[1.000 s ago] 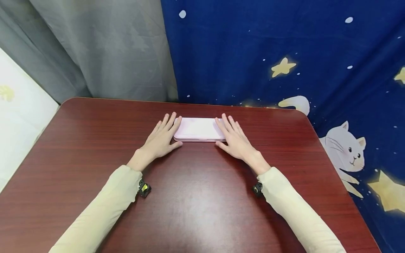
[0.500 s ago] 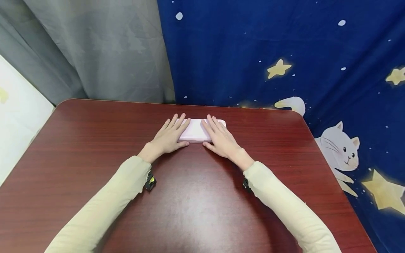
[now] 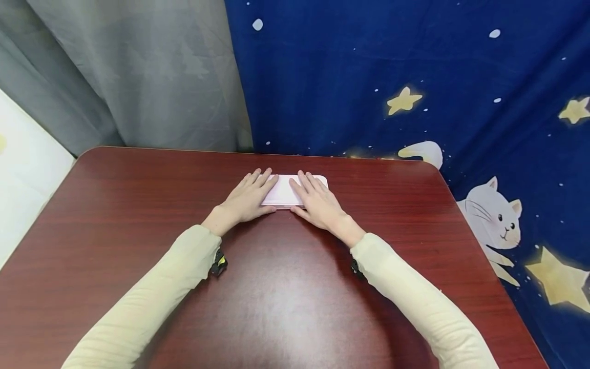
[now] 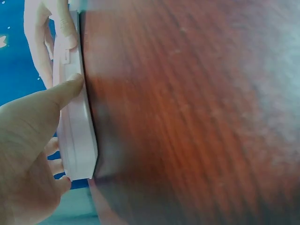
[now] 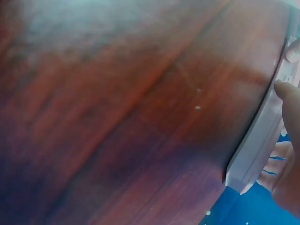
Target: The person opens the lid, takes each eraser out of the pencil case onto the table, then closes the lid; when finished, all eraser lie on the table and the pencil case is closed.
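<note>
A flat, pale pink rectangular box (image 3: 283, 193) lies near the far side of the table, its long side facing me. Across its left part rests my left hand (image 3: 245, 199), fingers straight and spread, thumb at the front edge. My right hand (image 3: 319, 203) lies over the right part in much the same way, and the box's far right corner shows past its fingers. In the left wrist view the left thumb (image 4: 70, 89) touches the box's front side, close to a small catch (image 4: 66, 56). The right wrist view shows the right thumb (image 5: 283, 89) against that same side.
The dark red wooden table (image 3: 295, 287) has rounded far corners. Behind it hang a grey curtain (image 3: 170, 77) and a blue curtain (image 3: 322, 77) with stars and a cat. A white surface (image 3: 23, 179) stands at the left. Each wrist wears a small black device (image 3: 218, 264).
Both hands have come closer together over the box. The right hand moved left from the box's right end, and the left hand moved slightly right. The head view shifted a little.
</note>
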